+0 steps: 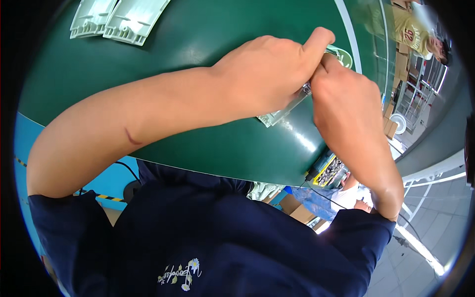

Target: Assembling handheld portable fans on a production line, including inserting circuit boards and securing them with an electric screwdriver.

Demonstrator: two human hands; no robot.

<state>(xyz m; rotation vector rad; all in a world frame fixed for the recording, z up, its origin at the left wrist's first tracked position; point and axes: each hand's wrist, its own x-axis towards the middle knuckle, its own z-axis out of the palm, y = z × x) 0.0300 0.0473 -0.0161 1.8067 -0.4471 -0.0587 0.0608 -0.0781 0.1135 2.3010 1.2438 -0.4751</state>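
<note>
My left hand (269, 69) reaches across the green tabletop with its fingers curled and closed over a pale green plastic part (272, 119). One end of that part shows below the hand, and a rounded pale green edge (345, 57) shows beyond the fingers. My right hand (346, 96) meets the left there, its fingers bent and pressed together at the part. Whatever its fingertips pinch is hidden. Small shiny metallic bits (307, 89) glint between the two hands. The middle of the part is covered by my hands.
Two pale green plastic shells (134, 22) lie at the far left of the green table (198, 153). At the near right edge stands a yellow-rimmed box of small metal pieces (330, 172). A person in a yellow shirt (413, 32) is at the far right; another person's blue garment (316, 200) shows below the table edge.
</note>
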